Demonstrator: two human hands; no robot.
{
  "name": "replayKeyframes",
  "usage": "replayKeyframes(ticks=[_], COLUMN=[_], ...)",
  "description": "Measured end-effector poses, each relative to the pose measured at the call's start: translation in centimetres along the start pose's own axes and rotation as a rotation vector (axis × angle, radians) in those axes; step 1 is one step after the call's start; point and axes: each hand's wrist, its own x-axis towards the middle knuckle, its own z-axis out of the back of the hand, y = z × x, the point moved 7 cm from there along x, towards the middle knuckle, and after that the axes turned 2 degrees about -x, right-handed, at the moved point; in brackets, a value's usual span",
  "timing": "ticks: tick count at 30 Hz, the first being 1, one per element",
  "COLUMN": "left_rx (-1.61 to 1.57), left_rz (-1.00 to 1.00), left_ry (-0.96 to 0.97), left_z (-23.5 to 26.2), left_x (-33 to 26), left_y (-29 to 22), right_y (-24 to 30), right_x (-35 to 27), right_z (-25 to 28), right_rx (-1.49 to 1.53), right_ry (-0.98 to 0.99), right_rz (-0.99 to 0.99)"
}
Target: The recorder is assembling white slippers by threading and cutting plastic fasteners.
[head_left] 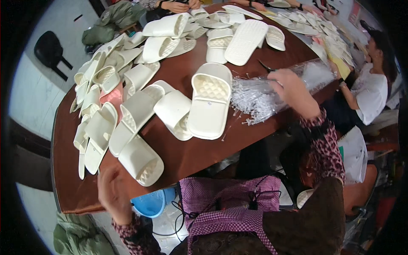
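Note:
At the table's front left edge is my left hand [114,196], close to a cream slipper [138,158] but apart from it. Its fingers are blurred. On the right, my right hand [294,91] is curled above a clear plastic bag of thin white plastic fasteners [255,100]. A small dark tool with a curved tip [265,66] juts from its fingertips; the hand hides the rest. Between my hands, a cream slipper [210,102] lies sole down with its toe opening away from me, partly over another cream slipper [174,112].
More cream slippers [100,127] heap up along the left of the brown table [178,157], with a pink one [114,100] among them. Others [246,42] lie at the back. A blue bucket [148,205] stands below the front edge. Another person [369,80] sits at the right.

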Motion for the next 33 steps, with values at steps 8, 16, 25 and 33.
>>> replayKeyframes(ticks=[8,16,25,33], left_rx=[0.378,0.136,-0.309,-0.289], left_rz=[-0.147,0.03,0.315,0.306], left_ry=[0.55,0.513,0.289,0.283], left_z=[-9.1,-12.6,-7.6,-6.9], left_x=[8.0,11.8,14.4,14.0], left_y=[4.2,8.5,6.2,1.8], right_y=[6.7,6.8,12.7,21.5], right_x=[2.3,6.9,8.1,8.0], right_z=[-1.2,-7.0,-8.4,-11.0], right_rx=[0.281,0.196,-0.263,-0.174], right_ry=[0.192,0.378,0.292,0.178], right_rz=[0.1,-0.056,0.281,0.495])
